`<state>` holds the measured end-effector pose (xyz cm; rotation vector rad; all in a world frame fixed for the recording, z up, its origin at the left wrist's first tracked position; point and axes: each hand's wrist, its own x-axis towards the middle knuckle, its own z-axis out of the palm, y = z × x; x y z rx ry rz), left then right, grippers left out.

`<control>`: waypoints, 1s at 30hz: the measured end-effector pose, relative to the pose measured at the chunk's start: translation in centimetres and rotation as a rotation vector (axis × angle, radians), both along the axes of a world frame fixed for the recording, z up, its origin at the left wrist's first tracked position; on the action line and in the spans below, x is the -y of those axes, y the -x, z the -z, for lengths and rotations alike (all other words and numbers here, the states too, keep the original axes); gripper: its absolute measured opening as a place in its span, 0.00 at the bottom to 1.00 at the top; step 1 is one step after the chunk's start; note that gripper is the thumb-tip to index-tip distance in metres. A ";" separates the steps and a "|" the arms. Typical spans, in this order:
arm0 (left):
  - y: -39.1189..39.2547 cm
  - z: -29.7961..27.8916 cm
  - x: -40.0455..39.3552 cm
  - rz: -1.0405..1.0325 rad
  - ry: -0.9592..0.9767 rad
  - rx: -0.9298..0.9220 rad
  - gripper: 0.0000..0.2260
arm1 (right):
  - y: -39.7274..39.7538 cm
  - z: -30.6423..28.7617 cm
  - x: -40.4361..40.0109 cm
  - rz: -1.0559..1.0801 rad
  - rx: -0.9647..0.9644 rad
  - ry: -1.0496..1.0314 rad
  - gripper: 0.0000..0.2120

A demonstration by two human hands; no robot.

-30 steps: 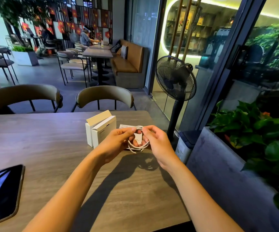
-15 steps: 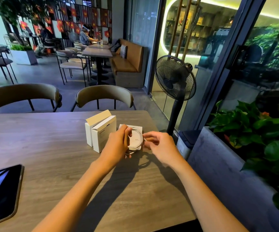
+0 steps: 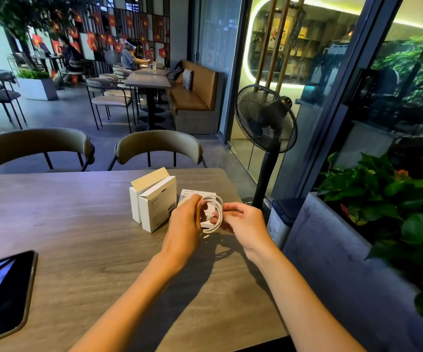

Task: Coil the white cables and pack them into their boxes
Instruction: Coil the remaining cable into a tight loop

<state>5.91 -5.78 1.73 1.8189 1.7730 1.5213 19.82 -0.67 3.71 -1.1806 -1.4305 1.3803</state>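
A coiled white cable (image 3: 218,212) hangs upright between my two hands above the wooden table (image 3: 78,237). My left hand (image 3: 185,224) grips the coil's left side with curled fingers. My right hand (image 3: 243,222) pinches the coil's right side. Behind the coil a flat white box (image 3: 195,194) lies on the table, mostly hidden by the hands. Two white boxes stand upright to the left: a near shut one (image 3: 157,209) and a far one (image 3: 142,189) with its top flap open.
A dark phone (image 3: 2,293) lies at the table's near left. Two chairs (image 3: 157,148) stand at the far edge. A black standing fan (image 3: 266,120) and a planter with green leaves (image 3: 383,199) are beyond the right edge.
Both hands have kept turning the cable: the loops hung low, then the coil lay nearly flat over the box. Now it stands upright with both hands on it.
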 end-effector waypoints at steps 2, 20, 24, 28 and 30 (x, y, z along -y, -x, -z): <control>-0.2 -0.3 0.3 -0.016 -0.024 0.029 0.12 | 0.0 -0.6 0.5 -0.080 -0.135 0.097 0.07; -0.5 1.1 0.0 -0.124 -0.030 -0.249 0.12 | 0.5 0.1 2.4 0.025 0.180 -0.055 0.20; -0.4 1.0 -0.4 -0.182 -0.017 -0.336 0.17 | 1.2 0.3 3.2 0.153 0.299 -0.171 0.13; 0.1 0.8 -0.3 -0.235 -0.087 -0.292 0.15 | 0.8 0.0 3.3 0.041 0.238 -0.074 0.12; 0.2 0.8 0.0 -0.251 -0.119 -0.224 0.13 | 0.3 -0.6 3.0 -0.068 0.128 0.049 0.13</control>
